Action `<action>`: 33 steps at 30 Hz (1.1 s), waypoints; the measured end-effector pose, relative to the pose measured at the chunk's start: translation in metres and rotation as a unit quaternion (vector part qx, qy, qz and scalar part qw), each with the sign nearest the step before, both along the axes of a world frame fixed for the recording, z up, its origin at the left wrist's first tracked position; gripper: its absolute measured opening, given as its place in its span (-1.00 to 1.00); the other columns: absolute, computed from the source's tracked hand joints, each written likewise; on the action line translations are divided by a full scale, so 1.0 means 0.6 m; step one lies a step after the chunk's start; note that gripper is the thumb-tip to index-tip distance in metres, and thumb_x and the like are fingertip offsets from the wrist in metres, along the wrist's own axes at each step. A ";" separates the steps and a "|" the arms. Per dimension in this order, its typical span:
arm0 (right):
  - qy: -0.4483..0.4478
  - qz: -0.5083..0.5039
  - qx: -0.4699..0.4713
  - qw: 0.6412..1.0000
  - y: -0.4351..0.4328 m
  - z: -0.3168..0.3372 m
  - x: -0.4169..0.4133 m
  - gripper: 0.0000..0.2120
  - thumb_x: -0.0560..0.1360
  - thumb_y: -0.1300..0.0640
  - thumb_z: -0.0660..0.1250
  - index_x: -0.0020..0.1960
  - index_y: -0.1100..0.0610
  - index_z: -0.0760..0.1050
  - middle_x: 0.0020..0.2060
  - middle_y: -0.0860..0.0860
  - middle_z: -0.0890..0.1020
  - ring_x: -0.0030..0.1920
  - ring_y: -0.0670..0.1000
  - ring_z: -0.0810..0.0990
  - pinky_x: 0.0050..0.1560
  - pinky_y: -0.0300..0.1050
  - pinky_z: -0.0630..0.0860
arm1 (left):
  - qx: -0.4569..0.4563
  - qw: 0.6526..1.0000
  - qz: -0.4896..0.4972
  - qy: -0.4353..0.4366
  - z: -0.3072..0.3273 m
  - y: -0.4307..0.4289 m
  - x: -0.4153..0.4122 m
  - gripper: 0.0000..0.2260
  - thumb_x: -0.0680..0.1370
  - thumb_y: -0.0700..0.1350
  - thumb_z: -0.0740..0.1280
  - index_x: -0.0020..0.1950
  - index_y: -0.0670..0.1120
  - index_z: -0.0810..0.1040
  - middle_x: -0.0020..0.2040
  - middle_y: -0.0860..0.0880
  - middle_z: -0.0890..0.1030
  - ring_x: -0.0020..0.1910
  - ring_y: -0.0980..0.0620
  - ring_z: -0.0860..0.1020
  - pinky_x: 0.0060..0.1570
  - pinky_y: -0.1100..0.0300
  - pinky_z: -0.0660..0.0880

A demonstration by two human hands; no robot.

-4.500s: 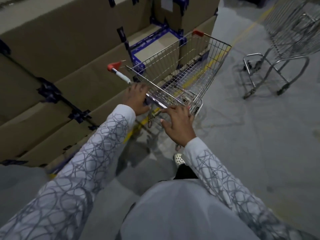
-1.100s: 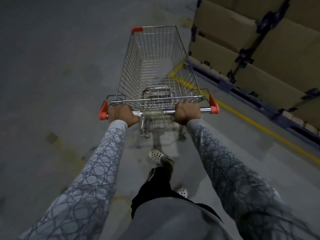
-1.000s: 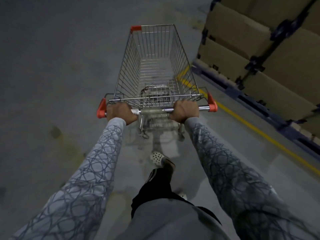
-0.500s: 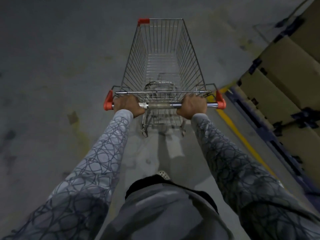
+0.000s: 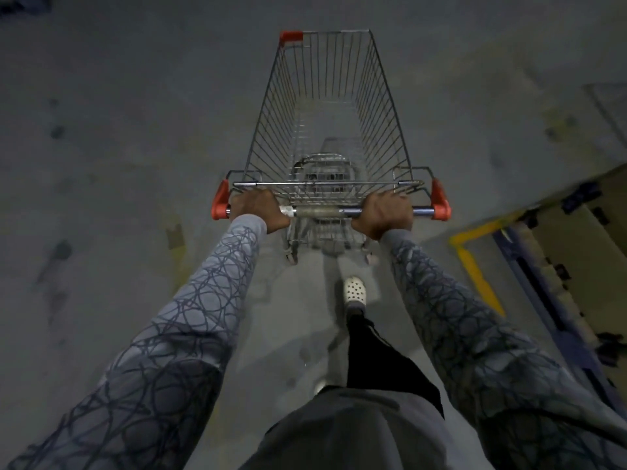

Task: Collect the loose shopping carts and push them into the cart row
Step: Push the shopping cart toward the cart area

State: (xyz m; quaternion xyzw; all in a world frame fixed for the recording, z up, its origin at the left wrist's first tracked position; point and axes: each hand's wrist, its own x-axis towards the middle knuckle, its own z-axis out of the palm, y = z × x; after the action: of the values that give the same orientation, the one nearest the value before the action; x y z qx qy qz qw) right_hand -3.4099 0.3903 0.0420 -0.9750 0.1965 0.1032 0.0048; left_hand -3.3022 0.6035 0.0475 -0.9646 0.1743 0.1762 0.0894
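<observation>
Grey scribble-patterned sleeves (image 5: pixel 217 300), white perforated clog (image 5: pixel 354 293)

The left hand (image 5: pixel 257 212) and right hand (image 5: pixel 384 215) grip the handle (image 5: pixel 319 211) of a wire shopping cart (image 5: pixel 383 106) on grey floor (image 5: pixel 118 130)

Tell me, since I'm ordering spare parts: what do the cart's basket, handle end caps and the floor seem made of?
Basket: thin shiny wire grid, probably plated steel. End caps: matte red moulded pieces, likely plastic. Floor: dull grey, stained, apparently concrete.
</observation>
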 end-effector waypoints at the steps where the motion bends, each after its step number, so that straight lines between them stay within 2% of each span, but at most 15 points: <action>1: -0.009 0.005 0.002 1.000 -0.004 -0.003 0.033 -0.50 0.40 -0.29 0.31 0.08 0.09 0.62 -0.01 0.13 0.68 -0.01 0.19 0.66 0.01 -0.01 0.46 | 0.007 1.000 0.008 -0.006 -0.001 -0.003 0.030 -0.66 0.30 0.19 0.26 -0.11 -0.02 0.59 -0.02 -0.06 0.67 -0.01 -0.13 0.63 0.04 0.05 0.51; 3: -0.021 0.026 0.003 0.999 -0.010 -0.005 0.102 -0.49 0.40 -0.31 0.32 0.06 0.09 0.63 -0.02 0.12 0.69 -0.01 0.18 0.67 0.00 -0.02 0.47 | 0.017 0.999 0.028 -0.017 0.002 -0.009 0.092 -0.63 0.31 0.17 0.27 -0.06 -0.03 0.63 0.00 -0.06 0.67 0.01 -0.14 0.63 0.01 0.07 0.48; 7: -0.023 0.065 0.003 0.998 -0.033 0.004 0.240 -0.58 0.42 -0.23 0.34 0.02 0.09 0.63 -0.05 0.08 0.70 -0.04 0.15 0.68 -0.07 -0.07 0.44 | 0.036 0.997 0.063 -0.028 0.017 -0.037 0.214 -0.59 0.37 0.18 0.25 0.02 -0.04 0.65 0.03 -0.07 0.68 0.06 -0.14 0.63 -0.01 0.08 0.44; 9: -0.015 0.084 0.007 0.996 -0.052 0.007 0.305 -0.58 0.44 -0.23 0.32 0.04 0.10 0.61 -0.04 0.09 0.69 -0.03 0.15 0.68 -0.05 -0.07 0.47 | 0.043 0.995 0.083 -0.024 0.017 -0.053 0.272 -0.51 0.36 0.22 0.20 0.06 -0.07 0.66 0.05 -0.08 0.68 0.08 -0.14 0.63 0.05 0.11 0.49; 12: 0.001 0.112 0.004 0.994 -0.086 0.003 0.401 -0.54 0.45 -0.25 0.31 0.09 0.10 0.60 -0.01 0.08 0.69 -0.01 0.13 0.67 0.00 -0.04 0.49 | 0.051 0.993 0.103 -0.032 0.010 -0.077 0.348 -0.39 0.29 0.26 0.11 0.08 -0.07 0.67 0.07 -0.10 0.67 0.10 -0.15 0.63 0.14 0.05 0.51; 17: 0.016 0.135 0.005 0.991 -0.141 0.005 0.561 -0.55 0.40 -0.24 0.35 0.08 0.09 0.60 -0.02 0.07 0.69 0.00 0.13 0.67 0.02 -0.02 0.51 | 0.032 0.991 0.129 -0.031 0.007 -0.117 0.464 -0.45 0.25 0.21 0.16 0.06 -0.06 0.64 0.06 -0.10 0.67 0.06 -0.15 0.63 0.12 0.01 0.52; 22: 0.016 0.161 -0.002 0.987 -0.157 0.005 0.736 -0.54 0.43 -0.21 0.35 0.14 0.11 0.57 0.05 0.10 0.66 0.06 0.15 0.64 0.07 0.00 0.50 | 0.017 0.987 0.153 -0.045 0.011 -0.127 0.617 -0.49 0.28 0.17 0.22 0.09 -0.06 0.64 0.08 -0.09 0.67 0.08 -0.15 0.63 0.13 0.00 0.52; 26: 0.007 0.168 -0.004 0.986 -0.143 -0.001 0.897 -0.53 0.45 -0.22 0.33 0.18 0.11 0.55 0.09 0.10 0.65 0.09 0.15 0.63 0.10 0.00 0.48 | 0.010 0.985 0.161 -0.056 0.010 -0.111 0.784 -0.55 0.33 0.17 0.30 0.09 -0.05 0.63 0.09 -0.08 0.67 0.09 -0.15 0.63 0.13 0.04 0.50; 33: 0.002 0.139 -0.004 0.990 -0.132 0.003 1.170 -0.50 0.45 -0.30 0.29 0.15 0.07 0.56 0.07 0.07 0.66 0.07 0.13 0.64 0.09 -0.01 0.47 | 0.015 0.990 0.126 -0.056 0.015 -0.108 1.088 -0.54 0.40 0.18 0.29 0.18 -0.05 0.61 0.16 -0.08 0.65 0.16 -0.15 0.60 0.19 0.00 0.48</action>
State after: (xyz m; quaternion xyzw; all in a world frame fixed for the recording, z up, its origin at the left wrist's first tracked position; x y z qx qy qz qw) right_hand -2.7078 0.3110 0.0436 -0.9927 0.0598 0.1042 -0.0136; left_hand -2.6495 0.5386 0.0568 -0.9858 0.0437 0.1346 0.0909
